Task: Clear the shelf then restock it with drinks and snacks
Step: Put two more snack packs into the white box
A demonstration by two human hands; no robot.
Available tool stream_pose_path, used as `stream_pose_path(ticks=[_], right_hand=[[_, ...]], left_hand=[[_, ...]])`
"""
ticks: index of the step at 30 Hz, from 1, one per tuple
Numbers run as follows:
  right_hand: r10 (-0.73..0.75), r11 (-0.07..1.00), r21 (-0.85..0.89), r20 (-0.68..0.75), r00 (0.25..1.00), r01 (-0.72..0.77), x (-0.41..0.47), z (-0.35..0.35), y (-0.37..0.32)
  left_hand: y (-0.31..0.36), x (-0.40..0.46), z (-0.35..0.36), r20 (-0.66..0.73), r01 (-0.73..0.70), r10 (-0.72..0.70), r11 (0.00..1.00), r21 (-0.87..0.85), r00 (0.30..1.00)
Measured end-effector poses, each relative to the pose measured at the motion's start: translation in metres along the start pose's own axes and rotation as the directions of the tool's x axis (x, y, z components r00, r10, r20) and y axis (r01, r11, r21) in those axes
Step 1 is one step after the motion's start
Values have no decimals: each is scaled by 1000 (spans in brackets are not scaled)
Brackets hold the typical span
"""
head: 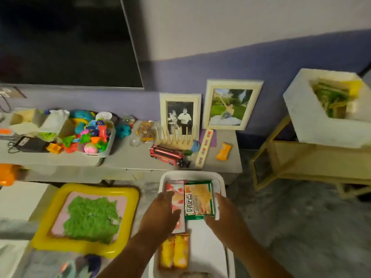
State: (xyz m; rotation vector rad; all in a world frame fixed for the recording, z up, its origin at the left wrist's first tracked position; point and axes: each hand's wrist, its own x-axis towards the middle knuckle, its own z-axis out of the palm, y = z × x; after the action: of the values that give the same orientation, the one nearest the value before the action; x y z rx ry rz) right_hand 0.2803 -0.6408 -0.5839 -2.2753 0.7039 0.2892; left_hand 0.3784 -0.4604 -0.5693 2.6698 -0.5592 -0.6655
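Note:
A white basket [221, 182] stands on the floor below the grey shelf [130, 157]. Inside it lie a green snack box [198, 199], a pink strawberry snack pack [177, 194] and a yellow snack pack [174, 251]. My left hand [162, 211] rests on the pink pack, fingers spread. My right hand [226, 215] touches the right edge and lower corner of the green box; whether it grips is unclear. On the shelf sit a toy tub [111, 141], a red toy bus [166, 156], two photo frames [179, 113], a wooden rack [174, 140] and an orange packet [223, 151].
A TV [66, 41] hangs above the shelf. A yellow inflatable tray [46, 223] of green sand lies left of the basket. A white foam box [313, 117] sits on a wooden stand [301, 163] at right. Bare floor [291, 217] lies to the right.

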Motion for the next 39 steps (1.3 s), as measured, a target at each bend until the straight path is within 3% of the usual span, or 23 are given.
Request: stream_pose_path(ticks=[4,8,11,14,22,24,27,29,31,34,39], right_hand=[[49,998,46,-27,998,-48,48,75,34],[74,997,1,-179,981,-75,75,120,56],[135,985,-57,-320,938,-161,84,132,55],[165,969,-113,-370,914,-220,92,139,48],[114,955,-212,-382,917,-207,82,129,42],[77,957,-235,-353,932,-168,81,124,48],[30,968,-230,-275,961,-96,83,120,53],[-6,975,-213,-272,962,-55,84,117,51],[22,991,-118,-279,960,-57,81,108,43],[-67,992,-118,-253,965,38,68,81,28],[-105,969,185,-303,947,166,42,3,-16]], left_hand=[[-31,43,66,57,57,-52,995,-87,997],[-53,67,119,61,164,-156,975,-148,986],[-47,69,144,-43,147,-149,988,-40,988],[-34,70,145,-170,187,-216,967,-173,961],[-46,75,143,-187,148,-245,895,-422,951],[-45,72,141,-229,91,-188,921,-378,955],[-39,68,141,-298,-108,66,986,-128,952],[-37,70,135,-264,-121,90,988,-102,960],[-38,69,124,-229,-121,73,971,-205,971],[-35,65,82,-240,-154,74,929,-336,968],[-14,55,-26,-313,-269,116,821,-503,943]])
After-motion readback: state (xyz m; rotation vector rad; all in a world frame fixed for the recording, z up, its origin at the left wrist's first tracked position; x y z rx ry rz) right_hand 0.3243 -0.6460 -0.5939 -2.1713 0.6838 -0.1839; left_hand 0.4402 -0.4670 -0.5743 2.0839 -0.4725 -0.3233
